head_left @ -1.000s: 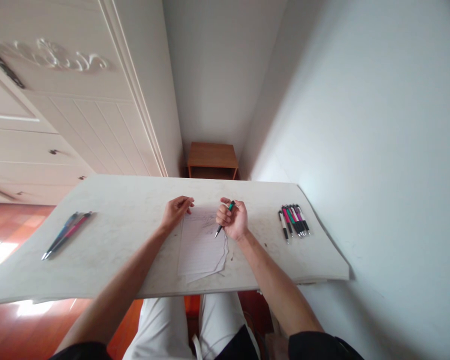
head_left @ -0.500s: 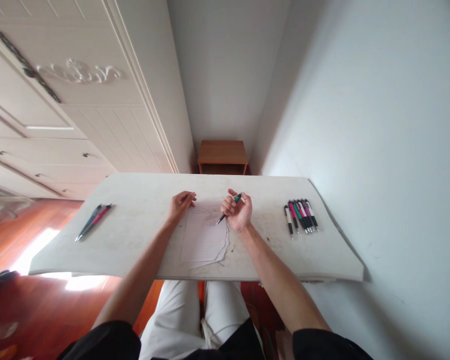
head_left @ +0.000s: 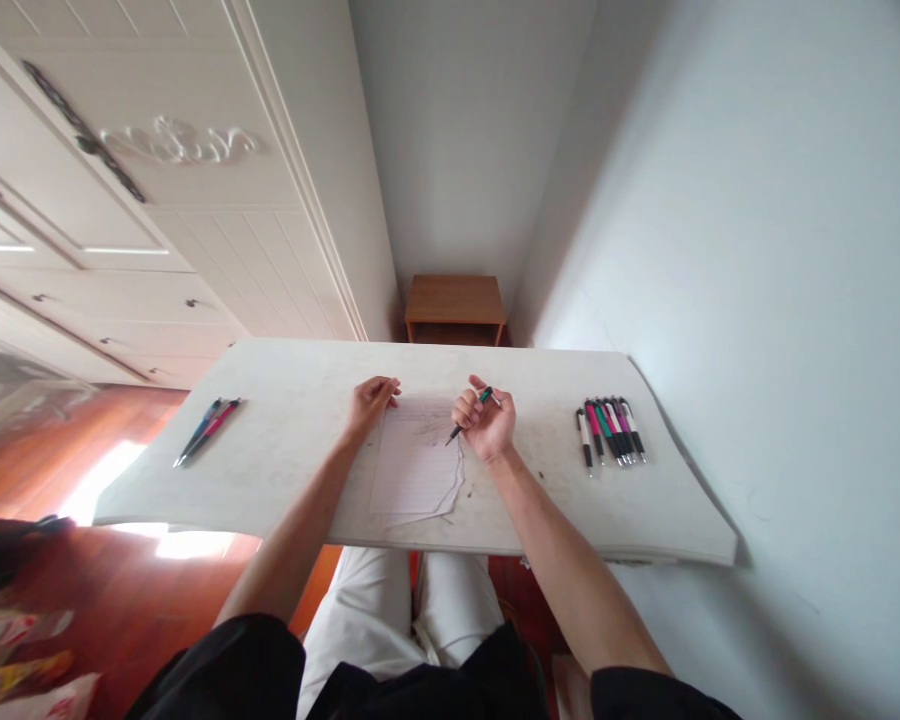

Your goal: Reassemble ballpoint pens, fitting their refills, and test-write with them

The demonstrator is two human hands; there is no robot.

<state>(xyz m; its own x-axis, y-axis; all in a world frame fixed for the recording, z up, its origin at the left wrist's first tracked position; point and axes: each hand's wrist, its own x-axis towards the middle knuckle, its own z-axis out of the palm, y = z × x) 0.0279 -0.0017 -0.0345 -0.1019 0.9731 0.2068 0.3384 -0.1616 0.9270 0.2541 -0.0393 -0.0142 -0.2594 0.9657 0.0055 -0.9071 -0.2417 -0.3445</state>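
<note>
My right hand (head_left: 487, 422) is closed around a ballpoint pen (head_left: 485, 396) with a green barrel and a black grip. The pen's tip slants down to the left over the lined paper sheets (head_left: 414, 478), whose upper part bears dark scribbles. The sheets lie stacked slightly askew, with a torn right edge. At their upper left corner rests my left hand (head_left: 375, 400), fingers curled and pinched together. Whether the paper's edge or anything else is between those fingertips, I cannot make out.
On the white table (head_left: 292, 420), a row of several pens (head_left: 611, 430) lies at the right. A blue and a pink pen (head_left: 214, 430) lie at the left. A wooden stand (head_left: 456, 300) is beyond the far edge; a white cabinet (head_left: 270, 200) and a wall (head_left: 757, 250) flank the table.
The whole view has shifted slightly, so the table and hands appear a bit further right. Both hands keep nearly the same pose over the paper, the pen still in my right hand.
</note>
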